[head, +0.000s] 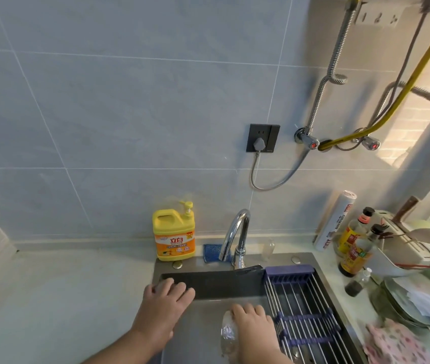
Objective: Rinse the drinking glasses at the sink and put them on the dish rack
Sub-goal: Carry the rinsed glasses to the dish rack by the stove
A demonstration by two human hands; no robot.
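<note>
The right hand (253, 324) is wrapped around a clear glass (228, 334), holding it low over the sink (208, 285), just left of the rack (305, 311). The glass looks wet and tilted, its rim seemingly toward the camera, though blur hides detail. The left hand (164, 308) lies flat, fingers spread, over the sink's left edge, holding nothing. The tap (237, 232) stands behind.

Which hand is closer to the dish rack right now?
Right. The right hand, holding a glass, sits beside the dish rack; the left hand is farther left over the sink.
</note>
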